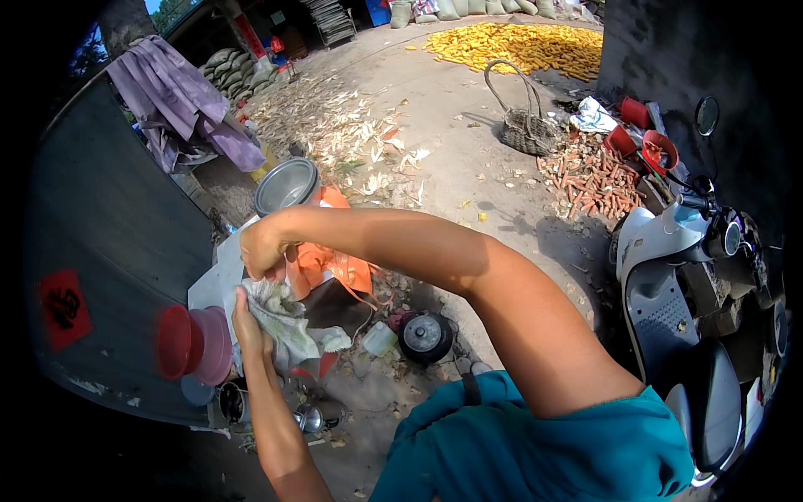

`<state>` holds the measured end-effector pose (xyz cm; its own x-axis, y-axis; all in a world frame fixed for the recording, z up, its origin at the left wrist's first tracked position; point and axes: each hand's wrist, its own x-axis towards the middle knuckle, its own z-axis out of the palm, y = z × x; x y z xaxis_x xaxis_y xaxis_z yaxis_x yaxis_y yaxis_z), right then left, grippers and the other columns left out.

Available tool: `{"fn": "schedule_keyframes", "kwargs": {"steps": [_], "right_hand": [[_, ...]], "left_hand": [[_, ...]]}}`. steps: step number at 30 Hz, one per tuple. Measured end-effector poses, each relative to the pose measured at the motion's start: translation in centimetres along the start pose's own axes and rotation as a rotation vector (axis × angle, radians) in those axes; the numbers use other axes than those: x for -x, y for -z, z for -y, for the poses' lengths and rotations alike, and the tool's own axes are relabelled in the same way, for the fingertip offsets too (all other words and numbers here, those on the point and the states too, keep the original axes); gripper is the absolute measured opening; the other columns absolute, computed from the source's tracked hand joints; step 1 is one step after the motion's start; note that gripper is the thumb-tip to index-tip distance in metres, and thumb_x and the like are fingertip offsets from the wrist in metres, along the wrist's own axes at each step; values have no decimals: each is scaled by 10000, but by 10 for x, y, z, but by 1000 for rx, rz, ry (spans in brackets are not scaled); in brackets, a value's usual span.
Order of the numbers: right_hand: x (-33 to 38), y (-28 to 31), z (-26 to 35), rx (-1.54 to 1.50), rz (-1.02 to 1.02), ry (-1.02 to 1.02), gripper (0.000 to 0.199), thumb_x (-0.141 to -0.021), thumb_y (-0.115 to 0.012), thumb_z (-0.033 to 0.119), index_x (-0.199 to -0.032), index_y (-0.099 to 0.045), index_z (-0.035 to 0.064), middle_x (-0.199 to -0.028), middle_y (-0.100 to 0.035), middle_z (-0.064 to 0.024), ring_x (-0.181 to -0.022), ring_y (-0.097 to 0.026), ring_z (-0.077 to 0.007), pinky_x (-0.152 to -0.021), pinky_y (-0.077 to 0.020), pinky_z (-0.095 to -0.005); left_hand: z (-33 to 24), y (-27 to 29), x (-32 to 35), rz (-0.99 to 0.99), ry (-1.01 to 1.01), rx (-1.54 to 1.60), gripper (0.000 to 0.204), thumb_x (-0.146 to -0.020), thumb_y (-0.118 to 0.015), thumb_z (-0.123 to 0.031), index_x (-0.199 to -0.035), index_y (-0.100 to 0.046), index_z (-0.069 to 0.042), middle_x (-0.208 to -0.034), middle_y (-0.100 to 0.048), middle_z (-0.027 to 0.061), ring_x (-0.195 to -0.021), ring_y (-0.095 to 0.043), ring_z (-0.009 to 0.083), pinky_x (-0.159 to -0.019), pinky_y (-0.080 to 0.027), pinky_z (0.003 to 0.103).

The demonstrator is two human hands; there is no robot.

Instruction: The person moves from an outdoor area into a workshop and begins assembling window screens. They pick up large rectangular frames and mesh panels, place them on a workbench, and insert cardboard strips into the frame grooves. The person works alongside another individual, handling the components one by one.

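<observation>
A damp-looking white and green cloth point(280, 316) hangs in folds between my hands, over a pale board or tabletop point(216, 280). My left hand point(249, 329) grips its left side, thumb pointing up and fingers mostly behind the fabric. Reaching across from the right, my right hand point(263, 249) is curled downward, closed on the cloth's upper edge; its fingertips are partly hidden. Just right of the cloth lies an orange bag or fabric point(322, 266) with straps. Behind my right wrist sits a grey metal basin point(287, 186).
Red point(178, 343) and pink basins point(213, 345) lean at the left wall. A lidded black pot point(425, 337) stands on the ground. To the right is a scooter point(665, 301). Farther off are a wicker basket point(531, 130), corn cobs point(519, 48) and a lilac cloth point(180, 96).
</observation>
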<state>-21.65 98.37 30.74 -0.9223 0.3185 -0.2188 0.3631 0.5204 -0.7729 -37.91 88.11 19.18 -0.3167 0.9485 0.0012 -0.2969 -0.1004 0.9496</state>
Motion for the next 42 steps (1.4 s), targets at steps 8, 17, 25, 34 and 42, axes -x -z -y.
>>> {"fn": "schedule_keyframes", "kwargs": {"steps": [8,17,25,34,42], "right_hand": [[-57,55,5,-2058,-462,695,328,-858,-436,333,-1048,-454,65,-904,-587,-88,-734,-591,-185,-612,-507,-353],[-54,117,25,-1335,-1022,464,245,-813,-468,264,-935,-506,54,-738,-608,-112,-581,-593,-194,-515,-496,-320],[-60,-4,63,94,-1454,234,262,-775,-529,146,-1012,-608,68,-1096,-566,-99,-1041,-504,-288,-879,-378,-408],[-11,-134,29,-568,-486,748,530,-902,-441,327,-1298,-345,-12,-1310,-396,-162,-1211,-389,-262,-1015,-290,-362],[-14,-114,19,-1190,-51,179,396,-802,-607,60,-1170,-473,2,-1020,-593,-89,-921,-592,-188,-792,-494,-340]], "left_hand": [[8,-146,57,411,77,650,478,-944,-326,-377,-1238,-408,-10,-1116,-541,112,-980,-549,220,-886,-430,332],[-29,-141,182,443,-45,293,538,-958,-223,-388,-1314,-301,7,-1310,-383,144,-1182,-405,270,-1001,-312,369],[-58,-129,42,-339,-848,-672,461,-951,-353,-335,-1194,-411,52,-1139,-478,203,-1020,-457,314,-925,-315,362],[-127,-4,38,-323,-482,37,539,-900,-454,-420,-1261,-377,-27,-1057,-531,101,-937,-529,180,-779,-448,290],[-61,22,60,-187,-311,-826,615,-918,-334,-475,-1320,-359,-10,-1441,-139,217,-1329,-176,319,-1062,-157,374]]}}
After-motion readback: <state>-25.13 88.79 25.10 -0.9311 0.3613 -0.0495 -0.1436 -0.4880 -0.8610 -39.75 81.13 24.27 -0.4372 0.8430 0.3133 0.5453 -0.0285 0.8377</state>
